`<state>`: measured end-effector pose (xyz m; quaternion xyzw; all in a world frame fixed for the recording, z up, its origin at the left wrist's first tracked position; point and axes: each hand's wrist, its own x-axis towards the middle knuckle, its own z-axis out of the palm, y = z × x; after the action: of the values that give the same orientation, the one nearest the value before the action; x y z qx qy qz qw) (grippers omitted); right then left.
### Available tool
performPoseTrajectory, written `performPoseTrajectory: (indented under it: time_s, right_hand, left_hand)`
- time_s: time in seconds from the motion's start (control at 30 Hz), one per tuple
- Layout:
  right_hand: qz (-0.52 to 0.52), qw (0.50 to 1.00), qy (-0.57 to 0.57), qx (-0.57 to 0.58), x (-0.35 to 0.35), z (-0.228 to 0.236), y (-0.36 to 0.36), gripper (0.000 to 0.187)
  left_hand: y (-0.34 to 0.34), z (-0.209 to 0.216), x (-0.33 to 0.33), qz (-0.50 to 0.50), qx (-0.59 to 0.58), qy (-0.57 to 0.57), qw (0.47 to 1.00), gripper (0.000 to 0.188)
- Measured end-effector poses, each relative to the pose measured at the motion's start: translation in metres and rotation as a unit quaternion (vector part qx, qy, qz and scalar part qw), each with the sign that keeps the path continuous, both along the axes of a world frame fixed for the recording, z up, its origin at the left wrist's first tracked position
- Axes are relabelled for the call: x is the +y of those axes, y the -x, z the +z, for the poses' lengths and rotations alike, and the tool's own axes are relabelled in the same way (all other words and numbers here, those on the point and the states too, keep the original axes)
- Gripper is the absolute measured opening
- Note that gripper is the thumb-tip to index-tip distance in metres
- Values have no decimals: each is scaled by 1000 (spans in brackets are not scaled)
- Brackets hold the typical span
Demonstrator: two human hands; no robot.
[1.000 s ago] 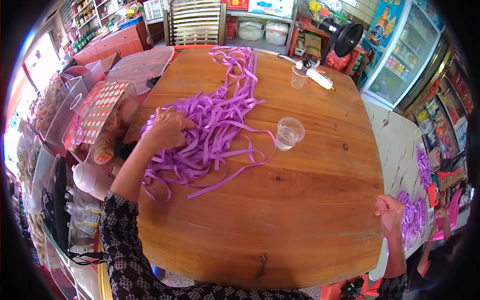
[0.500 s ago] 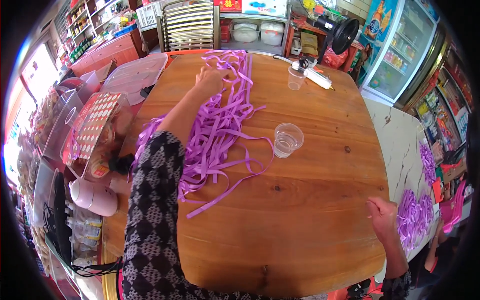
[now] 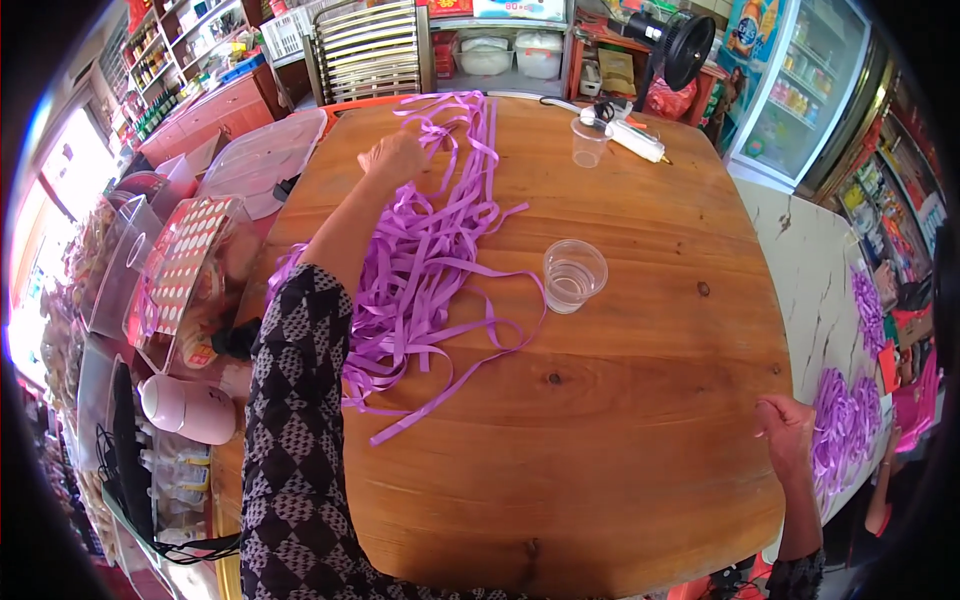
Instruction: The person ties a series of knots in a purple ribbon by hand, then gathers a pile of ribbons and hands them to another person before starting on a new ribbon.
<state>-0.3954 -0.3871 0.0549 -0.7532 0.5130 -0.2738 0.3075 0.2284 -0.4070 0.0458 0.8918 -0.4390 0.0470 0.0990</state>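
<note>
The left sleeve point(image 3: 297, 420) is black with pale grey diamonds repeating down its length in staggered rows. Each diamond is broken into small interlocking flecks, so its outline looks jagged, a little like houndstooth. The cloth is lightly creased and ends partway along the left forearm point(image 3: 345, 225); beyond that, forearm and left grip point(image 3: 393, 158) are bare. The right sleeve point(image 3: 796, 578), of which only the end shows, has the same dark pattern, with right forearm point(image 3: 796, 510) and right grip point(image 3: 786, 420) bare above it.
</note>
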Motion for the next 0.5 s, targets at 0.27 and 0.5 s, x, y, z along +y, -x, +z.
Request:
performPoseTrajectory:
  time_s: [0.27, 0.5]
  right_hand:
    - [-7, 1000, -7, 18, 10, 2, 11, 10]
    - [-47, 997, -14, -65, 6, 7, 28, 10]
  left_hand:
    - [44, -27, -23, 42, -29, 56, 997, 31]
    - [43, 58, -1, -56, 417, 292, 859, 12]
